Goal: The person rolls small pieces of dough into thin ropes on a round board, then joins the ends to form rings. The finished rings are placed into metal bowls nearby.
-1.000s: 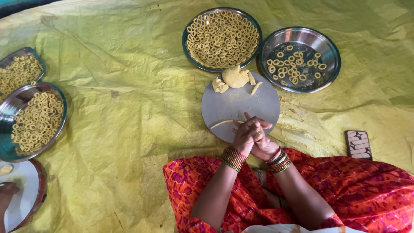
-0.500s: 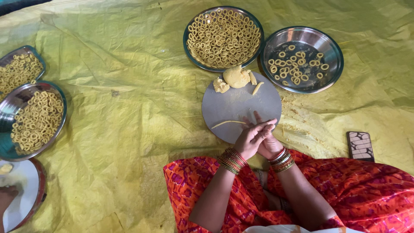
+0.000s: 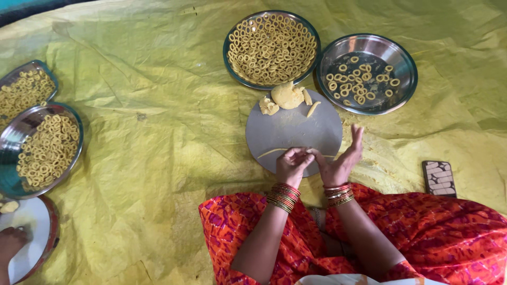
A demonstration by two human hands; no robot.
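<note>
Dough strand: a thin rolled rope, laid on the near part of the round grey board. Its long axis runs left to right across the board, slightly bowed. The free tail is seen left of the hands; the right end is tucked under the fingers, so its exact end cannot be told.

Left hand is placed at the near edge of the board, fingers curled and pinched on the strand; it is the nearer hand to the visible tail. Right hand is set just beside it, touching it at the fingertips; thumb and first finger seem pinched at the strand, the other fingers are lifted and spread. Whether the right hand truly grips the dough cannot be told.

Relative to the board, left to right: two steel plates of dough rings are seen well to the left, with another person's hand on a white board at the near-left corner. A dough lump with small pieces is set on the board's far edge. A full plate of rings is placed just beyond the board, a part-filled plate beyond and to the right. A phone is seen well to the right, on the yellow sheet.
</note>
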